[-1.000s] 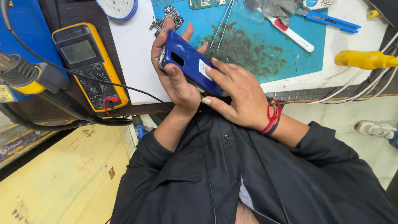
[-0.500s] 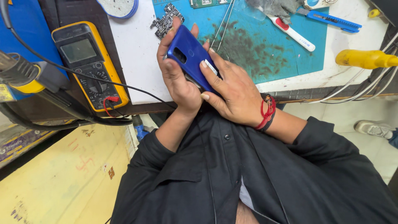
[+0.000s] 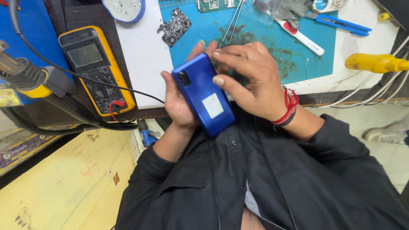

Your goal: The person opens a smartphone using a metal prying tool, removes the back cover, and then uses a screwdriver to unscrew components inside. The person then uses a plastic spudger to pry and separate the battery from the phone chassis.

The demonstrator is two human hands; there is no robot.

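Blue phone [image 3: 203, 94], now tilted more upright than a moment earlier, lies cradled in the left hand [image 3: 179, 104] while the right hand [image 3: 251, 81] pinches its upper edge, mid-frame.

Bright, even light from above; soft shadows only. Mild sheen on phone [image 3: 203, 93] back. Sharp at centre, wide-angle bending and slight softness toward edges.

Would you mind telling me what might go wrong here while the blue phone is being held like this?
The blue phone is held by the left hand and right hand past the bench edge, so a slip could drop it. The multimeter lead trails close by and might snag. The loose circuit board could be knocked.
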